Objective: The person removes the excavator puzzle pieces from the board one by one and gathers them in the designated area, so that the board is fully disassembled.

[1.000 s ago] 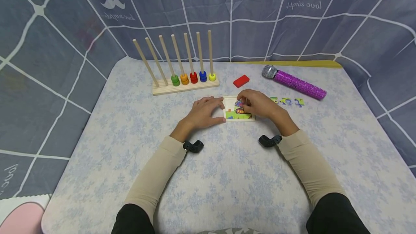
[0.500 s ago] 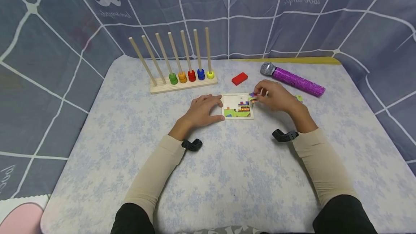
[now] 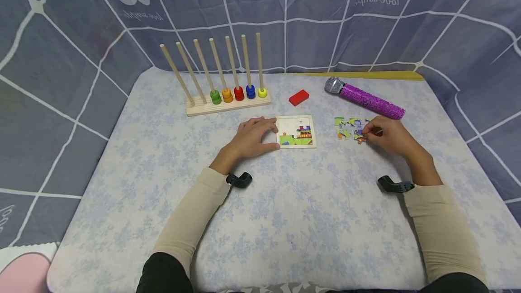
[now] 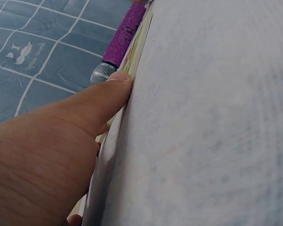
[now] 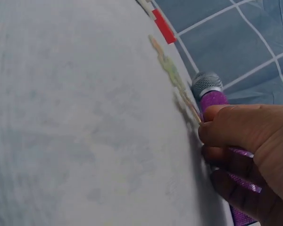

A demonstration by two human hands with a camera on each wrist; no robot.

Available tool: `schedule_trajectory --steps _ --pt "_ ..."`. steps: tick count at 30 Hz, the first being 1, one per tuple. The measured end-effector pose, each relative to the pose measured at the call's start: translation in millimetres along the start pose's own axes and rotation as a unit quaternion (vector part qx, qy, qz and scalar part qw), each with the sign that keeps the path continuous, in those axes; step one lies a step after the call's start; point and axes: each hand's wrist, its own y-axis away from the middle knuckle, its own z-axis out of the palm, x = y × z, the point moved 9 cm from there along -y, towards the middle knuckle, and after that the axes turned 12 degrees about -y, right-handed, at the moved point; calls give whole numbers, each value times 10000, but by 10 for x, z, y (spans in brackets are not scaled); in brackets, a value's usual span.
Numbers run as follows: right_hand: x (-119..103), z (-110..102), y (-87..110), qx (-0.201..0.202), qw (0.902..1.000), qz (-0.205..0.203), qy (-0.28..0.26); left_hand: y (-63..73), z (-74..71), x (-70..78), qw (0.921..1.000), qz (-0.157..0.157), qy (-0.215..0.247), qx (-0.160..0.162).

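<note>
A jigsaw puzzle board point(image 3: 296, 146) with a pale wooden frame lies mid-table, colourful pieces filling its lower and right parts. My left hand point(image 3: 254, 138) rests at its left edge, thumb at the lower corner and fingers near the upper one. In the left wrist view, the thumb point(image 4: 108, 94) touches the frame's edge. To the right, my right hand point(image 3: 386, 137) pinches a puzzle piece point(image 3: 360, 137) between thumb and forefinger, low over the table. Other loose puzzle pieces point(image 3: 343, 134) lie beside and behind it. My right fingers partly hide one piece in the back row.
A purple glittery microphone point(image 3: 370, 101) lies behind the loose pieces. Left of it is a red block point(image 3: 299, 97). Farther left stands a wooden peg rack point(image 3: 228, 107) with coloured rings on several of its upright pegs. A grey-blue curtain point(image 3: 260, 3) hangs behind the table.
My right hand has lifted a puzzle piece out of the board and carried it right to the loose pieces. The left hand has stayed at the board's left edge.
</note>
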Motion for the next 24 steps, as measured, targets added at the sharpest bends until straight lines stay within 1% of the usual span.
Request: schedule_trajectory --steps 3,6,14,21,24 --pt "33 11 25 90 9999 21 -44 -4 7 3 10000 5 23 -8" --pt "43 20 32 160 9999 57 25 -1 10 12 10000 0 41 -33" --pt "22 47 12 193 9996 42 182 17 5 12 9999 -111 -4 -107" --pt "16 62 -5 261 9994 -67 212 16 -1 7 9999 -104 -15 -86" --pt "34 70 -8 269 9995 -28 188 14 -2 4 9999 -104 -21 -87"
